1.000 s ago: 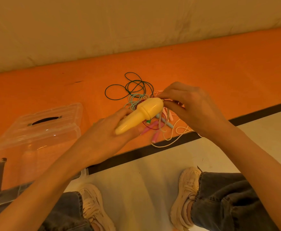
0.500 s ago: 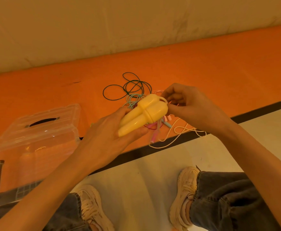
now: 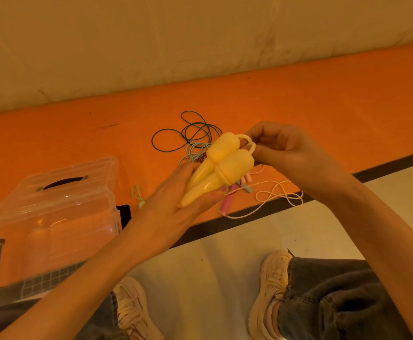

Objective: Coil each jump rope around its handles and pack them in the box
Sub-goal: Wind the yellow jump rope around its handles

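While the person sits with knees bent, two pale sneakers (image 3: pixel 270 293) and dark jeans (image 3: pixel 342 298) fill the near edge, resting on a pale floor (image 3: pixel 220 261). A bit farther, a clear lidded box (image 3: pixel 53 217) with a black handle sits at the left, on the orange mat (image 3: pixel 323 106) past the black stripe (image 3: pixel 225 229).

Both hands are up over the mat, close together. The left hand (image 3: pixel 176 207) holds the narrow ends of two yellow handles (image 3: pixel 222 168), pressed side by side, thumb under and fingers curled around them. The right hand (image 3: pixel 288 153) pinches a short yellow loop (image 3: pixel 249 142) at the fat ends of those handles.

Under the hands on the mat there's the tangle of other ropes: pink handles (image 3: pixel 226 204), a cream cord (image 3: pixel 279 195) looping out to the right over the stripe, a light green bit (image 3: pixel 138 195) near the box. Farther back lie a pale teal cord (image 3: pixel 195 149) and a dark green cord (image 3: pixel 190 133) in loose loops. Beyond that, a plain beige wall (image 3: pixel 200 45).
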Demonstrator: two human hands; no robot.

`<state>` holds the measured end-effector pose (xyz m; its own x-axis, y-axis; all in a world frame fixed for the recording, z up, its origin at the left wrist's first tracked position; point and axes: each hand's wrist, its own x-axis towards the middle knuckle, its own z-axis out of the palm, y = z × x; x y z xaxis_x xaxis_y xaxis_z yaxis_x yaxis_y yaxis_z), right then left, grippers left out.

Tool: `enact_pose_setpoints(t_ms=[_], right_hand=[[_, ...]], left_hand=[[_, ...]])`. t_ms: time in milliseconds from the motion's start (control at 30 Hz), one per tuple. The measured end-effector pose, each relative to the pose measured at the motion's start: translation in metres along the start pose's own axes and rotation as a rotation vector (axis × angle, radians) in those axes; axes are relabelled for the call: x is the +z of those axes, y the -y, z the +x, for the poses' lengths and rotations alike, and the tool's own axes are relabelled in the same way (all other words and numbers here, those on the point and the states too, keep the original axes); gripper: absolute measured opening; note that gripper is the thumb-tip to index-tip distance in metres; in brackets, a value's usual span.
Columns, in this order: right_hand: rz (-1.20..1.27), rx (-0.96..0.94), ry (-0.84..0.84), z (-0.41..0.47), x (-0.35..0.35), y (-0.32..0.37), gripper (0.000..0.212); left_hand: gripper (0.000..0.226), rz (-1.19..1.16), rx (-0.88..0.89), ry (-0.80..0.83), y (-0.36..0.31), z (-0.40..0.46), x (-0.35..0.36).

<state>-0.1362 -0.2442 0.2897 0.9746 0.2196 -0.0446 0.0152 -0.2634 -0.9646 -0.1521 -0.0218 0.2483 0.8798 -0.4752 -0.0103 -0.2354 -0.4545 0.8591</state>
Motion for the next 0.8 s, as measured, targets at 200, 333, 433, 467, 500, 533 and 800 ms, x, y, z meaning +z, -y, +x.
enact_pose_setpoints(t_ms=[200,333,433,467,500,533,800], right_hand=[[0.145,0.035,0.063,-0.001,-0.003,0.0,0.023],[0.108,0.025,0.029,-0.002,-0.005,0.002,0.02],[0.043,0.016,0.016,-0.003,-0.007,0.002,0.014],[0.012,0.015,0.009,-0.003,-0.007,0.001,0.012],[-0.023,0.011,0.001,-0.003,-0.008,0.0,0.011],[-0.059,0.005,-0.001,-0.003,-0.009,-0.001,0.01],[-0.59,-0.088,-0.049,0.0,0.0,-0.007,0.006]], left_hand=[[0.03,-0.253,0.004,0.172,-0.011,-0.004,0.007],[0.038,-0.378,-0.03,0.267,-0.015,-0.004,0.006],[0.038,-0.478,-0.113,0.331,-0.014,-0.001,0.003],[0.038,-0.493,-0.133,0.347,-0.013,0.001,0.002],[0.037,-0.485,-0.147,0.36,-0.012,0.002,0.0],[0.034,-0.451,-0.155,0.369,-0.01,0.003,-0.001],[0.048,0.271,-0.096,0.167,0.0,0.003,-0.006]])
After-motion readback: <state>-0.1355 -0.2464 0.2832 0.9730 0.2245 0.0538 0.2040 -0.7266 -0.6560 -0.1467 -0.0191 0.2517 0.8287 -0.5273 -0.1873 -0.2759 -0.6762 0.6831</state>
